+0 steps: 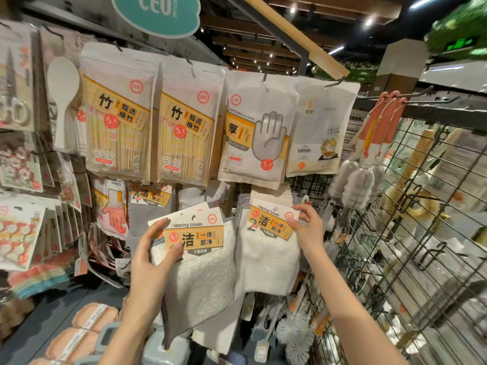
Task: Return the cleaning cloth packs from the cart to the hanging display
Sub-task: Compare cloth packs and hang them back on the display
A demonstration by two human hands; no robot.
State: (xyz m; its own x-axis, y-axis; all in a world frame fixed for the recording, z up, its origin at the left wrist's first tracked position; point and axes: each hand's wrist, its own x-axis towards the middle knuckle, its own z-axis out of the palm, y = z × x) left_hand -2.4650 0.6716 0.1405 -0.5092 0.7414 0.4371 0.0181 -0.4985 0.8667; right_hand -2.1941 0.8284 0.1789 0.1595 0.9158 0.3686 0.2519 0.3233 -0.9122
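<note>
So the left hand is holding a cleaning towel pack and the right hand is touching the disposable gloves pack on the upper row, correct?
Not quite. The head view shows the left hand gripping a cleaning towel pack, but the right hand is pinching the card of a second cleaning towel pack on the lower row. The disposable gloves pack hangs above it, untouched.

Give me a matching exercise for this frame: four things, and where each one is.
1. left hand
2. right hand
3. disposable gloves pack
4. bottle brushes

A. hanging on the wire grid at right
B. holding a cleaning towels pack off the hook
C. upper row, above the towels
D. at the card of the hanging towels pack

Pairs: 1-B, 2-D, 3-C, 4-A
</note>
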